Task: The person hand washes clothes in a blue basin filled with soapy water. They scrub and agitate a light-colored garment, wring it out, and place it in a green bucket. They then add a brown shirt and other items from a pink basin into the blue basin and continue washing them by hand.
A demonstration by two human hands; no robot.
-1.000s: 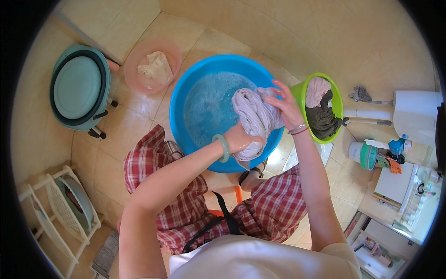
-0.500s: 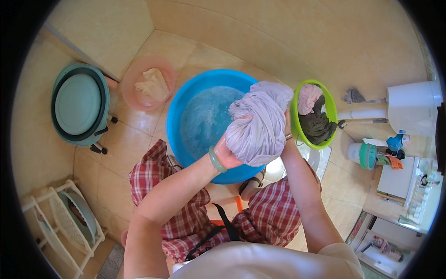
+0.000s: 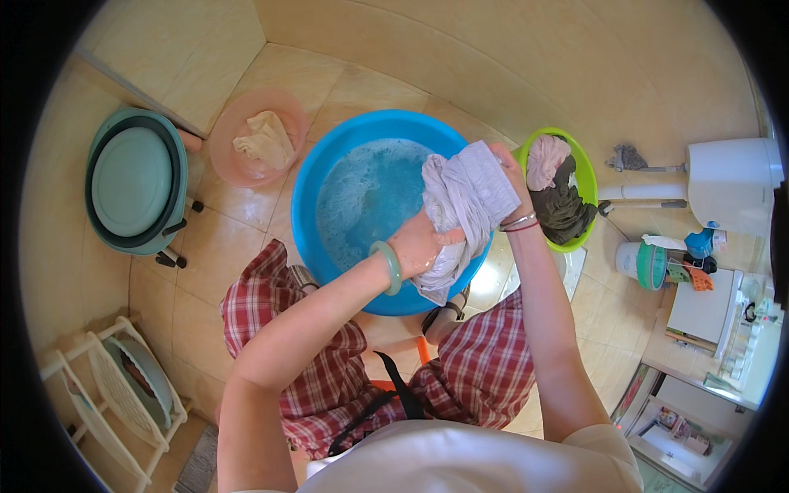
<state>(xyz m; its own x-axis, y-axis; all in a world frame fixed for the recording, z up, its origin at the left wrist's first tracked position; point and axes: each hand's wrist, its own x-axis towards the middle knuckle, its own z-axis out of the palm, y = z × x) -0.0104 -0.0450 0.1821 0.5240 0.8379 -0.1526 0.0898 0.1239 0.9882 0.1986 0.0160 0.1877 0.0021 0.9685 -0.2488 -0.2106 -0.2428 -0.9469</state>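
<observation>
Over the right side of a big blue basin [image 3: 306, 177] of sudsy water, I hold up a wet pale lavender garment [image 3: 464, 205] with a gathered, elastic-looking band at its top. My left hand [image 3: 417, 244], wearing a green bangle, is closed on the lower left folds, its thumb in front and the other fingers partly hidden by the cloth. My right hand [image 3: 513, 179] grips the right end of the gathered band, beside the green basin's rim. Lower folds of the garment hang near the blue basin's front rim.
To the right, a lime-green basin [image 3: 588, 177] holds pink and dark clothes [image 3: 562, 209]. A pink basin [image 3: 222, 152] with a cream cloth [image 3: 267, 140] stands at left, near a folded teal tub [image 3: 131, 182]. A white rack [image 3: 115, 386] is lower left; a toilet brush [image 3: 629, 158] hangs far right.
The bundled garment has been partly spread, and its gathered band now shows. My right hand has come into view at the band; my left hand has shifted slightly right on the cloth.
</observation>
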